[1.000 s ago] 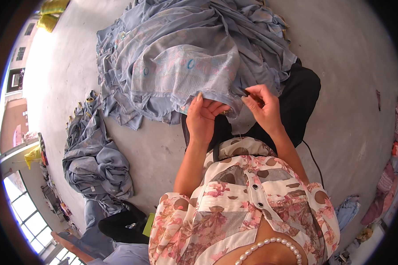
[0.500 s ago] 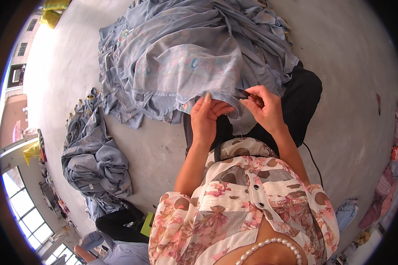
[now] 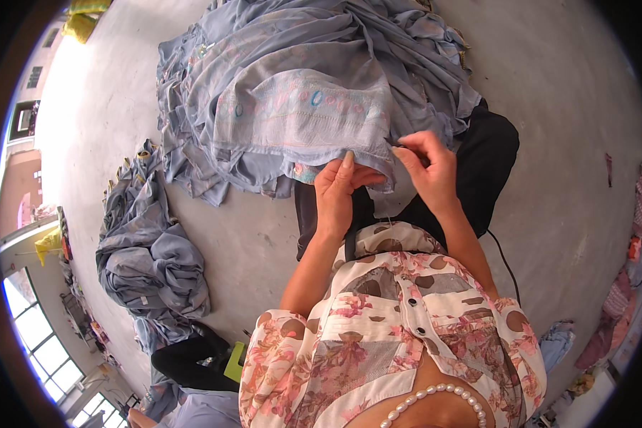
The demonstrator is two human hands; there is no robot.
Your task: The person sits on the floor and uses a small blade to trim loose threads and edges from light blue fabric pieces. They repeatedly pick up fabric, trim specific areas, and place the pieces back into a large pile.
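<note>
A large heap of thin blue-grey cloth [image 3: 303, 107], with a band of pink and blue pattern, spreads in front of me and partly over my lap. At its near hem, my left hand [image 3: 337, 191] pinches the cloth edge, thumb on top and fingers underneath. To the right of that edge, my right hand [image 3: 430, 167] is closed in a pinch, thumb against forefinger. Something small and dark shows at its fingertips; what it is I cannot make out. The other fingers of that hand are curled.
A second bundle of blue-grey cloth [image 3: 153, 267] lies on the grey floor [image 3: 250, 246] to the left. Behind it sits another person in dark trousers [image 3: 192, 362], beside a lime-green object [image 3: 235, 362]. A black cord [image 3: 505, 264] runs along my right. Piled fabrics [image 3: 613, 321] line the right side.
My left hand has shifted slightly right along the hem. My right hand has drawn a little away from the cloth, and the dark thing in it shows less. The other person has leaned lower.
</note>
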